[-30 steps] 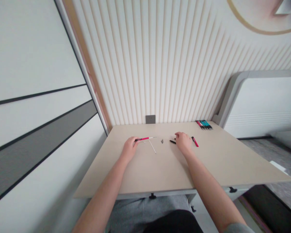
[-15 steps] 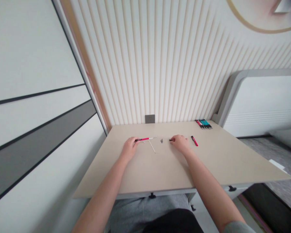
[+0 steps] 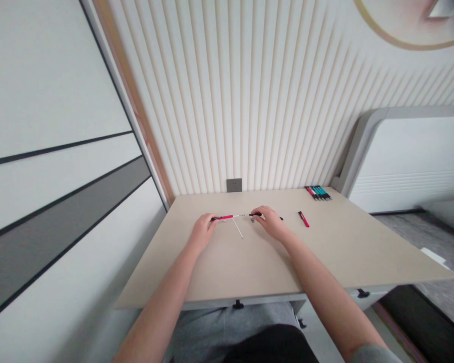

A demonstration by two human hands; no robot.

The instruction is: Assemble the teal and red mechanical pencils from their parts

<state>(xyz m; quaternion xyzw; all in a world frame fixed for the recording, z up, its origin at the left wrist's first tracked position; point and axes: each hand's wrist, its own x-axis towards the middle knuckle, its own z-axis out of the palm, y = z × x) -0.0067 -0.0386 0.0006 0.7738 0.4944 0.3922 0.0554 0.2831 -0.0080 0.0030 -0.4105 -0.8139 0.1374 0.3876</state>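
Observation:
My left hand (image 3: 203, 228) is closed on the black end of a red pen barrel (image 3: 226, 217). A white refill with a spring on it (image 3: 240, 216) sticks out of the barrel's right end. Pinched in my right hand (image 3: 269, 221) is a small black pen tip (image 3: 252, 215), a little to the right of the refill's end and apart from it. Small grey springs (image 3: 252, 220) lie on the table just under my right fingers. Below the barrel lies a white refill (image 3: 238, 228). Another small black piece (image 3: 281, 219) shows behind my right hand.
A red and black pen part (image 3: 303, 219) lies right of my right hand. Several red and teal pens (image 3: 318, 193) form a row at the back right of the beige table (image 3: 234, 272). A wall socket (image 3: 234, 185) sits behind the table.
My right hand has moved left with the black pen tip, closer to the refill's end, and partly over the springs. My left hand and the barrel have barely moved.

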